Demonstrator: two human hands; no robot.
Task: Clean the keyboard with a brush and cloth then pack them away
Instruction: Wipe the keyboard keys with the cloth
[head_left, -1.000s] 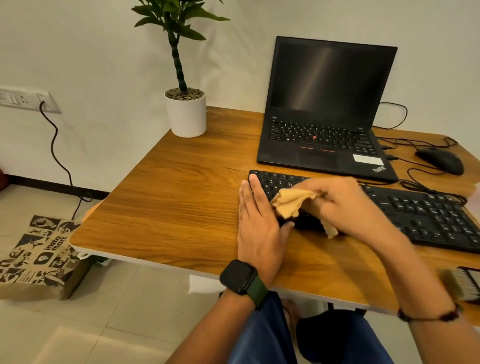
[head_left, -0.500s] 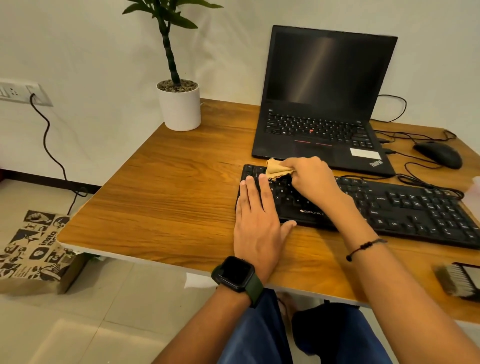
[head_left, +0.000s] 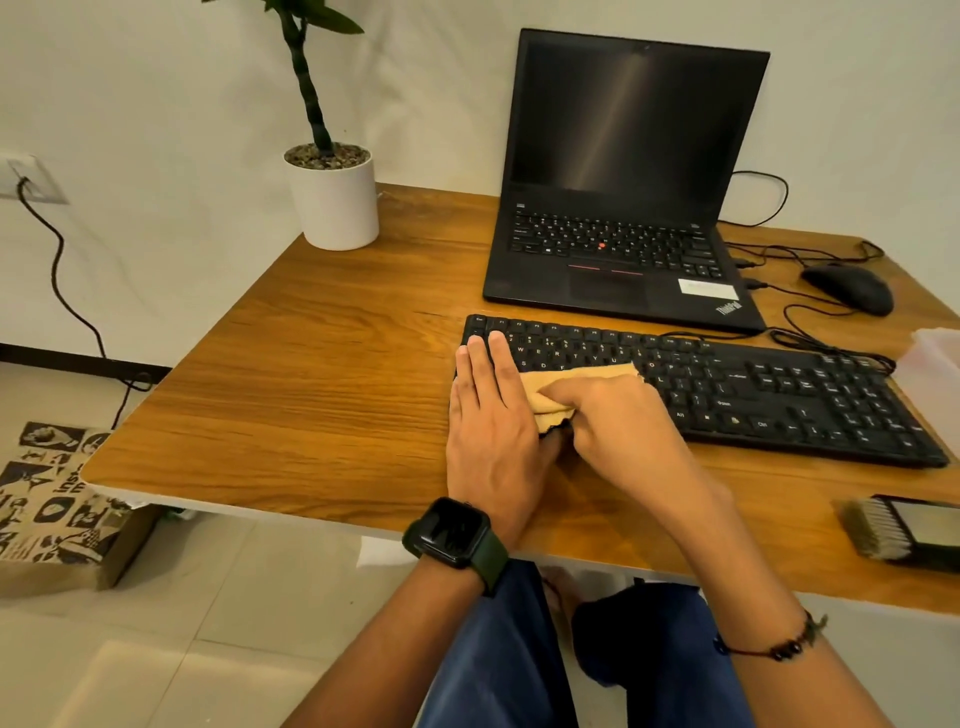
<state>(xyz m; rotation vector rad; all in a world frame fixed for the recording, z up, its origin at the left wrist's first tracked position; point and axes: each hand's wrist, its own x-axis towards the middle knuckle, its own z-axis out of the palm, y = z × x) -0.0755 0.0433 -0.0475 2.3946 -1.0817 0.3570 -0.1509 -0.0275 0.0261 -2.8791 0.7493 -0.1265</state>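
Note:
A black keyboard (head_left: 753, 395) lies across the wooden desk (head_left: 322, 374) in front of a laptop. My left hand (head_left: 493, 410) lies flat on the keyboard's left end, fingers straight. My right hand (head_left: 618, 415) grips a tan cloth (head_left: 550, 389) and presses it on the keys near the keyboard's left part, right beside my left hand. A brush (head_left: 893, 530) with pale bristles and a dark body lies at the desk's front right edge, apart from both hands.
An open black laptop (head_left: 618, 208) stands behind the keyboard. A white plant pot (head_left: 337, 202) sits at the back left. A black mouse (head_left: 852, 288) and cables lie at the back right. A pale container (head_left: 935, 364) shows at the right edge. A printed paper bag (head_left: 52, 499) stands on the floor at left.
My right hand has drawn the cloth from the keyboard's top-left corner down toward its front rows. My left hand has stayed flat on the left end.

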